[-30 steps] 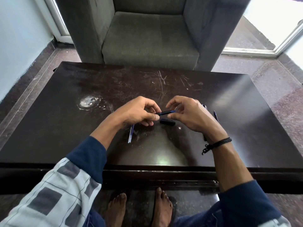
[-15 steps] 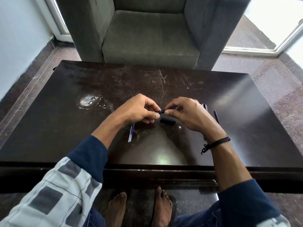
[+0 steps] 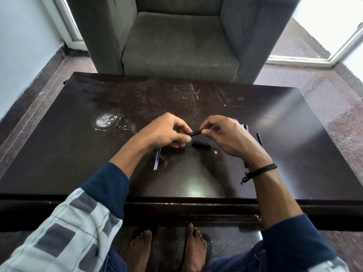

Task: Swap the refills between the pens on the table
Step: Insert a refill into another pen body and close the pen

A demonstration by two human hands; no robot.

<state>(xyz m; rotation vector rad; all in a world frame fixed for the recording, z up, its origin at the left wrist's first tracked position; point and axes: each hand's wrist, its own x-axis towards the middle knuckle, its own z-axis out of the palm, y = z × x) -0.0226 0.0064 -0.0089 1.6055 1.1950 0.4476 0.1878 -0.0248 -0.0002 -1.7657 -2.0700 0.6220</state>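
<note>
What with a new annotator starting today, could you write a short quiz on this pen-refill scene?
1. True or false: the left hand and the right hand both pinch the same dark pen part.
2. What lies on the table just nearer the person than that part? A. a short dark cap-like piece B. scissors C. a notebook
3. Where are the thin refills?
Key: 1 true; 2 A; 3 on the table, partly hidden under the left hand.
</note>
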